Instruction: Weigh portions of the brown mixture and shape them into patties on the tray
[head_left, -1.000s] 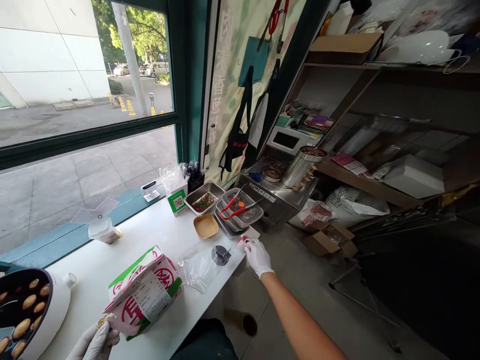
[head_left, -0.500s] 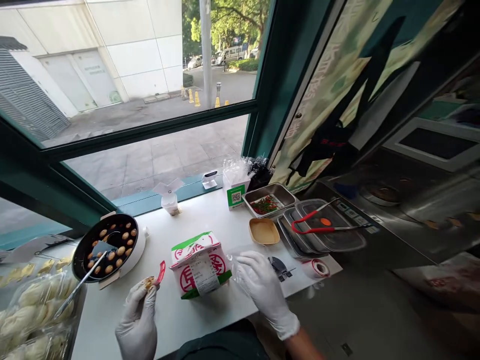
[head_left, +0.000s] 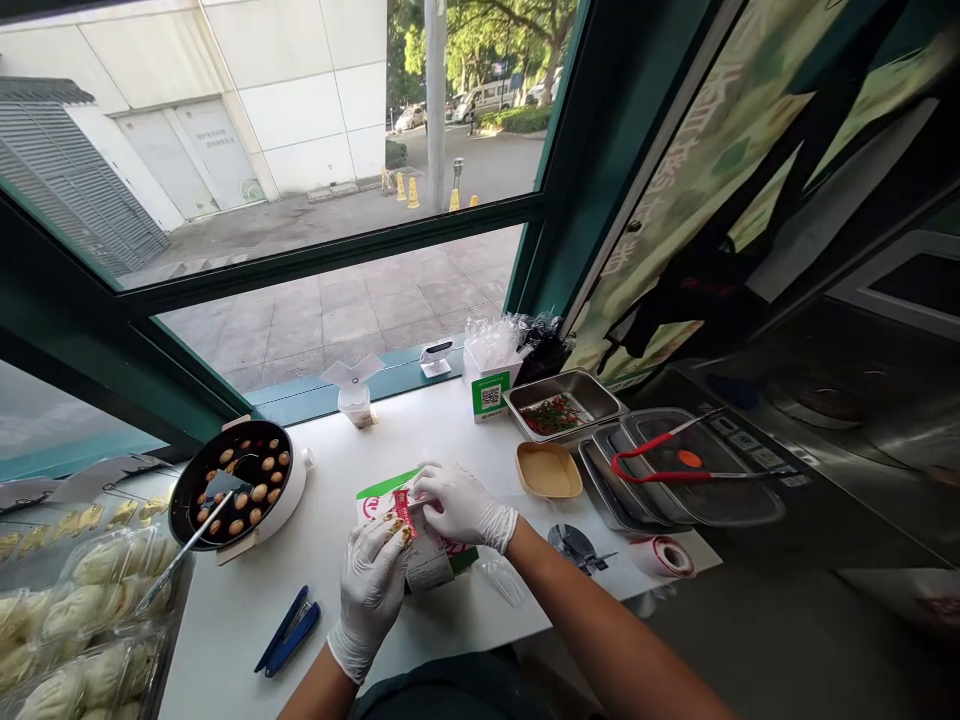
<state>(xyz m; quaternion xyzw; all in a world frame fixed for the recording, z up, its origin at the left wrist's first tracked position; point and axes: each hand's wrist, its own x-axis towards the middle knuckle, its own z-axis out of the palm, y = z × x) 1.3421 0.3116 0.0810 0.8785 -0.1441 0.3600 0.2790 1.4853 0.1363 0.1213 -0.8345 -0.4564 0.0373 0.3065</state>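
Two gloved hands meet at centre frame on the white worktop, over my green-and-white paper bag: my right hand grips its top, my left hand pinches a small red sachet.

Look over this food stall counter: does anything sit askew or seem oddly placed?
Yes: the roll of red-printed white tape lies tipped on its side at the white counter's front-right edge, and the blue stapler lies slanted near the front.
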